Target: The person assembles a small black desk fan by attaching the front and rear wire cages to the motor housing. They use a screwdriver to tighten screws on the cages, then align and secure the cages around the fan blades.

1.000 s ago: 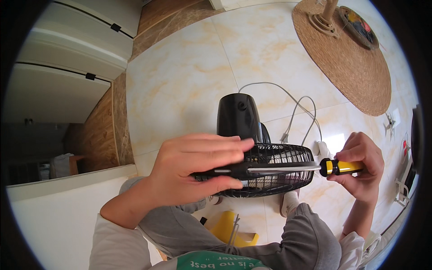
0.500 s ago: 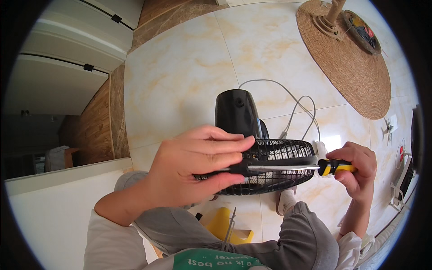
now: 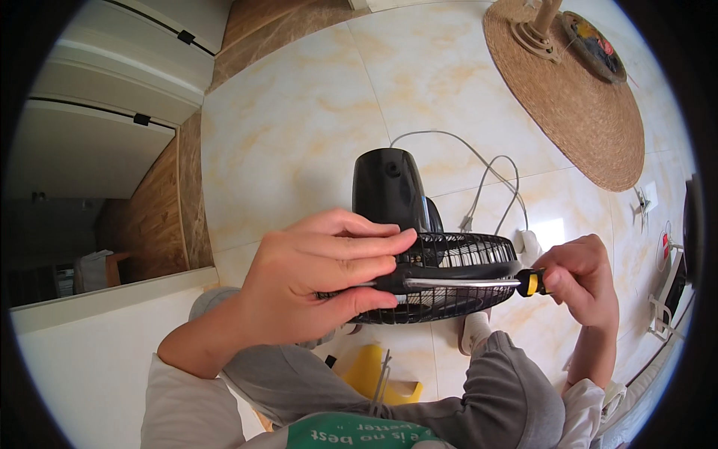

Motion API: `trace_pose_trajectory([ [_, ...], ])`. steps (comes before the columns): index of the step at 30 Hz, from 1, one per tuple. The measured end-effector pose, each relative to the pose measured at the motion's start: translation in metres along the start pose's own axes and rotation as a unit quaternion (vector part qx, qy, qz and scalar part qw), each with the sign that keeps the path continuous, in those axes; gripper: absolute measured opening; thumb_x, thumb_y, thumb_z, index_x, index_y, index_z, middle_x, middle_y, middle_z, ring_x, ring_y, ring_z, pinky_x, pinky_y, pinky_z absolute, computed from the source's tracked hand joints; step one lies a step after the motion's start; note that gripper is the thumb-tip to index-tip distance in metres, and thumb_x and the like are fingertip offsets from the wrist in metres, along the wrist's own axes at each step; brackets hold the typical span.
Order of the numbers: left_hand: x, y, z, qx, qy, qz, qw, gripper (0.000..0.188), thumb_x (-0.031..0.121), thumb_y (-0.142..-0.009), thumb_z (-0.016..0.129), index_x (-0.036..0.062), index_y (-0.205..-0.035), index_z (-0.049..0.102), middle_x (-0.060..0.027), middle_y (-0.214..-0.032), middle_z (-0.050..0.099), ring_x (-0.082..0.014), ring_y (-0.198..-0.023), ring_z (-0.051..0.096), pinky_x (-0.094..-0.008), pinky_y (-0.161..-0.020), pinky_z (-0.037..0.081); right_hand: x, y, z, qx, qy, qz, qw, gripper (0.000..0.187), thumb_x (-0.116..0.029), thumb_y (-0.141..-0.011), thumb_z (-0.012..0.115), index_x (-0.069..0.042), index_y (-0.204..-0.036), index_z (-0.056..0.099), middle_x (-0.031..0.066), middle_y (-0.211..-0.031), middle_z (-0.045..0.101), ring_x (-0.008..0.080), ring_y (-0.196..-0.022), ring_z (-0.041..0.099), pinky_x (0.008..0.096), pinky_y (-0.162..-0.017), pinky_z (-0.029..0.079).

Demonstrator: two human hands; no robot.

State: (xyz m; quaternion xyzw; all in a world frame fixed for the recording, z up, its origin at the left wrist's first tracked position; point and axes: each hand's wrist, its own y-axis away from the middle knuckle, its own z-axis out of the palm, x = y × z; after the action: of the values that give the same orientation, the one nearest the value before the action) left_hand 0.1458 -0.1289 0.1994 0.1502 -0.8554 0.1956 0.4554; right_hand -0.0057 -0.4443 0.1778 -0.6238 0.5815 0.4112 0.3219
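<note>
A black electric fan (image 3: 390, 187) stands between my legs, its round wire cage (image 3: 479, 303) toward me and its motor housing on the far side. My left hand (image 3: 321, 258) grips the cage edge, fingers above and thumb below. In my right hand (image 3: 583, 277), closed round its black and yellow handle, is a screwdriver (image 3: 531, 283). Its long metal shaft lies along the cage rim, pointing left. The tip appears to meet a black part of the rim near my left fingertips; the exact contact is too small to tell.
A grey cable (image 3: 490, 165) loops over the tiled floor (image 3: 284, 135) behind the fan. Below the fan sits a yellow object (image 3: 365, 370) with thin metal rods. A woven mat (image 3: 576, 112) bears a post and a tray (image 3: 593, 49) at the far right; cabinets (image 3: 97, 138) line the left.
My right hand has turned and closed further over the screwdriver handle, hiding most of its yellow part. My left hand keeps its hold on the fan. The whole view has shifted slightly.
</note>
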Motion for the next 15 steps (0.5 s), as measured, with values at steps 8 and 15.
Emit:
trace_pose_trajectory([
  [8,0.0003,-0.0031,0.0027,0.029,-0.03,0.003,0.999,0.033,0.006,-0.07,0.085,-0.0041,-0.099,0.074,-0.0153,-0.113,0.073,-0.0307,-0.103,0.07,-0.0353,-0.083,0.057,-0.0081,-0.0044,0.0077,0.156,0.173,-0.259,0.937,0.044,-0.035,-0.068,0.088,-0.001,-0.089,0.071,0.0047,-0.069,0.062,0.0179,-0.055,0.056,0.0292,-0.049,0.039],
  [15,0.0042,-0.004,0.0053,-0.016,-0.03,0.02,0.999,0.034,0.007,-0.068,0.085,-0.0043,-0.098,0.074,-0.0157,-0.113,0.073,-0.0306,-0.104,0.069,-0.0352,-0.082,0.057,-0.0023,-0.0087,0.0069,0.053,0.013,-0.026,0.998,0.032,-0.029,-0.078,0.083,-0.002,-0.091,0.072,0.0061,-0.069,0.065,0.021,-0.056,0.062,0.0281,-0.055,0.047],
])
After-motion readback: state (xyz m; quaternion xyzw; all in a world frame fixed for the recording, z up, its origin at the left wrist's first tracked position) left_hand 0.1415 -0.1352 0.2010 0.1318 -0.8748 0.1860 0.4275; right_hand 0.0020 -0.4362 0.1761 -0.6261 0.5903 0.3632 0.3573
